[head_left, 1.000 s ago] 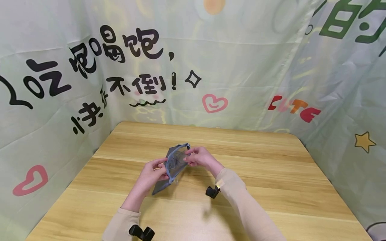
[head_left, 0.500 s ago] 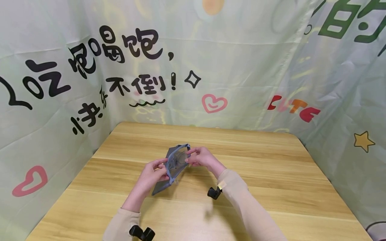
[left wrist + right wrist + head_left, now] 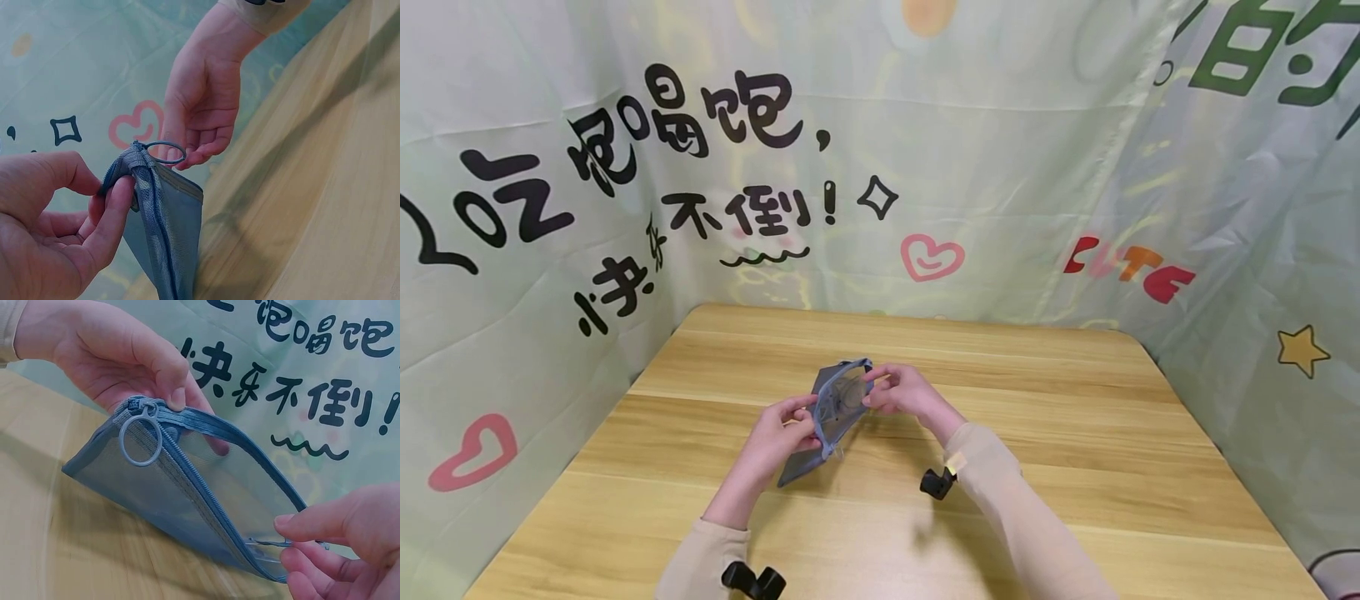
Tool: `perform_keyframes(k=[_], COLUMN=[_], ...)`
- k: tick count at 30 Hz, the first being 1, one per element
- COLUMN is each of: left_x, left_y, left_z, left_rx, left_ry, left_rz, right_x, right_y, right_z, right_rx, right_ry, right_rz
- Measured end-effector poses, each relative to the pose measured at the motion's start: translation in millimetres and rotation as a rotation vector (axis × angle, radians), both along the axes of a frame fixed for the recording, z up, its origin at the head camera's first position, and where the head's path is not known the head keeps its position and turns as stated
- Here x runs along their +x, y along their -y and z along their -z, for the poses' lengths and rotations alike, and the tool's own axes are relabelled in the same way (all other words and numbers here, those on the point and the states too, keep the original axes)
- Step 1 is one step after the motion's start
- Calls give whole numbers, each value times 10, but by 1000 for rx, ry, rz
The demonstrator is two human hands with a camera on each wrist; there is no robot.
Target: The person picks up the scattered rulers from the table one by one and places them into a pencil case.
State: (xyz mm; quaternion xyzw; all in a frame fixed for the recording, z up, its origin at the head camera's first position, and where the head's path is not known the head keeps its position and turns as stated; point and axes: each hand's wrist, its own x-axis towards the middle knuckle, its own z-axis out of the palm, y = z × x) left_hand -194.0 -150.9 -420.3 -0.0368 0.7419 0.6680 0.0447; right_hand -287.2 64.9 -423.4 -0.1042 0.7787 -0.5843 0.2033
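Note:
A blue-grey mesh zip pouch (image 3: pixel 181 494) stands tilted on the table with its zipped mouth spread apart. My left hand (image 3: pixel 778 429) pinches the zip edge near one end, thumb on the tape and fingers behind it. Beside that thumb hangs a ring-shaped zip pull (image 3: pixel 140 441). At the mouth's other end is my right hand (image 3: pixel 904 390), its thumb and fingertips around a thin blue strand (image 3: pixel 269 542) at the opening. What the strand belongs to, I cannot tell. Faint curved outlines show through the mesh in the head view.
The wooden table (image 3: pixel 1037 467) reaches back to printed cloth walls (image 3: pixel 1000 167) on the left, back and right. Black camera mounts sit on both wrists, the right one (image 3: pixel 937 483) hanging over the table.
My right hand has shifted slightly to the right at the pouch's mouth. The left hand and the pouch stay in nearly the same place.

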Motion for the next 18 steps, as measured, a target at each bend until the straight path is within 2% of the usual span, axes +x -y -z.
perform_keyframes(k=[5, 18], left_x=[4, -16], left_y=[-44, -212], left_z=[12, 78], left_rx=[-8, 2], left_ry=[-5, -42], left_rz=[5, -34], right_x=[34, 127], right_y=[-28, -206], right_z=[-6, 16], right_rx=[17, -7], right_ry=[-47, -134], right_rz=[29, 122])
